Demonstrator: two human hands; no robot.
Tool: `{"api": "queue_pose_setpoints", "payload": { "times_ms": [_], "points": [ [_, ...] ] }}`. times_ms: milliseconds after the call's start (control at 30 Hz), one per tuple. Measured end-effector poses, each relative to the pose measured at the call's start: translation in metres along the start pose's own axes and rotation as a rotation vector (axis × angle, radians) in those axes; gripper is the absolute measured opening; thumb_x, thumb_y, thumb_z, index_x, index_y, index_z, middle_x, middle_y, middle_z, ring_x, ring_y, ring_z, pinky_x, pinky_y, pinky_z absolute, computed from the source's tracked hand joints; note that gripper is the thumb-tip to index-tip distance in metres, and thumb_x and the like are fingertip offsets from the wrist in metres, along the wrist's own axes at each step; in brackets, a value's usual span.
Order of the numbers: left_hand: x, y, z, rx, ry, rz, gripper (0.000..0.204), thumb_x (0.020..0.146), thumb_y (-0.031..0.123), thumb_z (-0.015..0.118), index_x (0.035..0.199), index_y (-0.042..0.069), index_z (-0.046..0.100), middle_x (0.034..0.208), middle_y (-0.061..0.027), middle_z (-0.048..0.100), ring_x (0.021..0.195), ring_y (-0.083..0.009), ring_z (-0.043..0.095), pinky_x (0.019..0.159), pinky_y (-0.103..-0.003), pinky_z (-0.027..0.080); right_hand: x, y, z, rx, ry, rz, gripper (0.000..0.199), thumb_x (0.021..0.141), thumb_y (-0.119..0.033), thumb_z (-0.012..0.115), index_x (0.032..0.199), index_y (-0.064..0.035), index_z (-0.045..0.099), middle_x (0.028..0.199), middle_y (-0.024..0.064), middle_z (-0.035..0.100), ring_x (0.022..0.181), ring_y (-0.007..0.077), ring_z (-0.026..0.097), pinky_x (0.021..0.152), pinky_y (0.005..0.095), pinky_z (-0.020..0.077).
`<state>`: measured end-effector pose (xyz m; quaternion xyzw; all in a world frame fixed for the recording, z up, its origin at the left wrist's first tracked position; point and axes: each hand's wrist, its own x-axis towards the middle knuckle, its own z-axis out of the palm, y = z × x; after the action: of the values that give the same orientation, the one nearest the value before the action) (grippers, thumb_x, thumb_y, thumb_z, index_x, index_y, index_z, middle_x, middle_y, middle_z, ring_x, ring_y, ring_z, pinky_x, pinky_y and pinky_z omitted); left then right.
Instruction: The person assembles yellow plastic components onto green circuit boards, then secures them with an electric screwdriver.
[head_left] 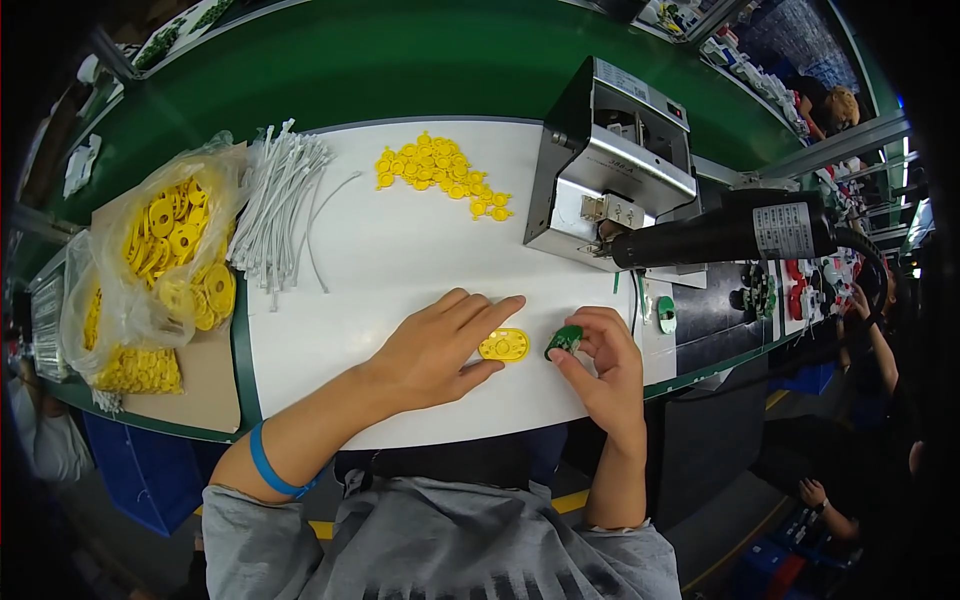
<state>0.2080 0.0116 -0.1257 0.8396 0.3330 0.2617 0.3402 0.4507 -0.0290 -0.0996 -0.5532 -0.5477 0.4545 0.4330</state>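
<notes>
A yellow oval plastic housing (pixel 506 345) lies on the white tabletop, its moulded inner side facing up. My left hand (pixel 440 345) rests beside it with fingers stretched out. The index finger passes above the housing's far edge and the thumb lies by its near left edge; whether they touch it I cannot tell. To the right, my right hand (pixel 605 370) pinches a small green circuit board (pixel 564 342) between thumb and fingers, tilted and just off the housing. The fingers cover part of the board.
Small yellow ring-shaped parts (pixel 430 162) are scattered at the back. White cable ties (pixel 282 200) lie left, near a clear bag (pixel 215 165) of yellow parts. A metal machine (pixel 560 195) and a black handheld tool (pixel 700 236) stand back right. Another green board (pixel 666 314) lies right.
</notes>
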Motion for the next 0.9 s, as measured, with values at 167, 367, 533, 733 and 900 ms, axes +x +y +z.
{"api": "queue_pose_setpoints", "payload": {
  "times_ms": [167,367,533,733,900],
  "points": [
    [-0.002,-0.004,0.002,-0.006,0.000,-0.003,0.074,0.084,0.016,0.077,0.149,0.004,0.043,0.110,-0.0145,0.059,0.103,-0.0310,0.056,0.090,-0.039,0.051,0.006,0.008,-0.009,-0.319,-0.123,-0.243,0.026,0.084,0.008,0.075,0.107,0.0040,0.064,0.106,0.0086,0.064,0.094,0.0137,0.064,0.085,0.0270,0.0539],
    [-0.004,-0.009,0.007,-0.029,0.061,0.011,0.077,0.081,0.013,0.079,0.148,0.003,0.044,0.109,-0.0149,0.061,0.102,-0.0318,0.059,0.090,-0.040,0.051,0.004,-0.005,0.023,0.216,0.088,0.194,0.015,0.091,0.004,0.071,0.105,0.0061,0.067,0.092,0.0074,0.070,0.079,0.0122,0.069,0.073,0.0246,0.0588],
    [-0.001,-0.007,0.009,-0.068,0.113,0.025,0.078,0.079,0.010,0.081,0.148,0.003,0.045,0.109,-0.0152,0.062,0.101,-0.0327,0.060,0.091,-0.041,0.051,0.004,0.010,0.030,0.146,-0.014,0.246,0.017,0.094,-0.001,0.072,0.108,0.0053,0.068,0.086,0.0087,0.074,0.070,0.0095,0.068,0.062,0.0204,0.0538],
    [0.005,-0.004,0.016,-0.122,0.178,0.125,0.074,0.075,0.004,0.085,0.140,0.002,0.049,0.112,-0.0151,0.062,0.095,-0.0280,0.065,0.081,-0.037,0.058,0.013,0.008,0.018,-0.066,-0.049,0.044,0.018,0.096,-0.006,0.071,0.111,0.0027,0.068,0.079,0.0058,0.070,0.061,0.0050,0.060,0.054,0.0177,0.0451],
    [0.009,0.007,0.021,-0.424,0.175,-0.022,0.069,0.076,-0.003,0.086,0.135,-0.001,0.052,0.116,-0.0127,0.062,0.097,-0.0212,0.067,0.082,-0.032,0.059,0.011,0.004,-0.006,0.205,-0.300,0.326,0.021,0.101,-0.012,0.064,0.115,0.0035,0.067,0.076,0.0057,0.069,0.058,0.0048,0.058,0.051,0.0190,0.0442]
  ]
}}
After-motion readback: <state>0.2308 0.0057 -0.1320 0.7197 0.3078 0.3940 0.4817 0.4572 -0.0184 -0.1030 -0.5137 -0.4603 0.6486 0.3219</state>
